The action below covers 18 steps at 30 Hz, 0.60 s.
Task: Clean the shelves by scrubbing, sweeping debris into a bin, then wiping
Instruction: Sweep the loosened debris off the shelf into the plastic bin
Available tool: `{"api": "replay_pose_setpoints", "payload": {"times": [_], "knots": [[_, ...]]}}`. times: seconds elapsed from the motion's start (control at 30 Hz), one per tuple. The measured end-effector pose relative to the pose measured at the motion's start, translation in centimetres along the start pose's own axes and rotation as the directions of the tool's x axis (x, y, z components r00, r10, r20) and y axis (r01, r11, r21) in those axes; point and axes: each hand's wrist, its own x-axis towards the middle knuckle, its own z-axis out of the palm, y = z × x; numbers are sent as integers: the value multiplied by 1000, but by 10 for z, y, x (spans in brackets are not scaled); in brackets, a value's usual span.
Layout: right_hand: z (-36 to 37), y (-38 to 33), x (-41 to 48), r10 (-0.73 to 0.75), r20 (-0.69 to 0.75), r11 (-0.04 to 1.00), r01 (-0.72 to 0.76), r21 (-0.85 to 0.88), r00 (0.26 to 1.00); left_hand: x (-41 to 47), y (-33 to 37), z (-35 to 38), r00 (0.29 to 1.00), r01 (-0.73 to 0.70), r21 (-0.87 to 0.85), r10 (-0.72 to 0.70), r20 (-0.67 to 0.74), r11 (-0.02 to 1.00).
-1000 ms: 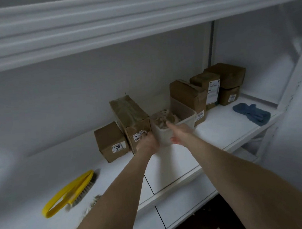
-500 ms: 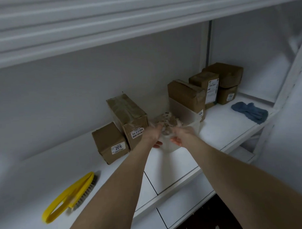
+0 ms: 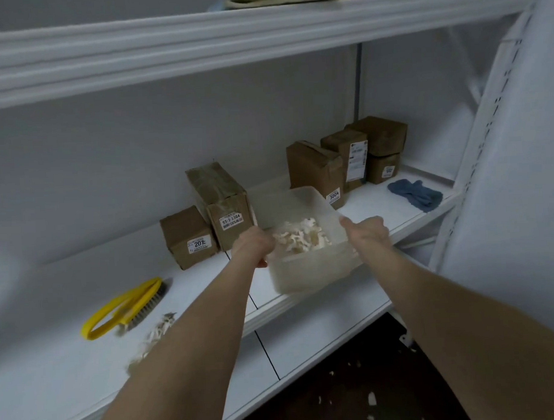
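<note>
A translucent plastic bin (image 3: pixel 306 271) holding pale debris scraps (image 3: pixel 301 235) is lifted just above the front of the white shelf (image 3: pixel 71 368). My left hand (image 3: pixel 252 247) grips its left rim and my right hand (image 3: pixel 366 230) grips its right rim. A yellow-handled wire brush (image 3: pixel 125 307) lies on the shelf at the left. A small pile of loose debris (image 3: pixel 157 333) lies beside it, partly behind my left forearm. A blue cloth (image 3: pixel 416 194) lies at the shelf's right end.
Several brown cardboard boxes stand along the back wall, two (image 3: pixel 204 221) left of the bin and more (image 3: pixel 343 160) to its right. Another shelf (image 3: pixel 200 39) hangs overhead. A lower shelf (image 3: pixel 305 340) juts out below, and scraps dot the dark floor (image 3: pixel 354 395).
Both hands took hold of the bin between the boxes, lifted it and pulled it toward me, out to the shelf's front edge.
</note>
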Motion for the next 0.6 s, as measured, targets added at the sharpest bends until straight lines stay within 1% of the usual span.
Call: {"api": "replay_pose_setpoints", "payload": {"times": [0.07, 0.13, 0.2, 0.23, 0.3, 0.4, 0.47, 0.53, 0.6], "knots": [[-5, -2, -9, -45, 37, 998, 46, -33, 998, -13, -9, -3, 999, 13, 78, -16, 29, 997], [-4, -2, -17, -99, 126, 993, 106, -49, 987, -26, -18, -6, 999, 12, 155, -19, 43, 988], [-4, 1, -30, -140, 201, 988, 149, -30, 969, -37, -27, -10, 999, 6, 217, -13, 31, 976], [-3, 5, -34, -151, 216, 987, 157, -11, 965, -43, -31, -12, 1000, 1, 254, -6, 19, 967], [0, 13, -41, -133, 240, 991, 132, 20, 962, -55, -41, -18, 1000, 15, 321, -9, -20, 947], [1, 22, -51, -100, 275, 994, 82, 78, 956, -64, -54, -20, 999, 39, 352, -23, -48, 935], [1, 27, -57, -114, 278, 993, 110, 32, 954, -70, -64, -18, 999, 30, 356, -16, -43, 934], [1, 33, -63, -137, 274, 986, 158, -58, 952, -74, -70, -14, 999, 24, 358, -10, -39, 934], [0, 40, -65, -131, 282, 980, 168, -110, 950, -77, -75, -11, 999, 32, 352, -20, -37, 935]]}}
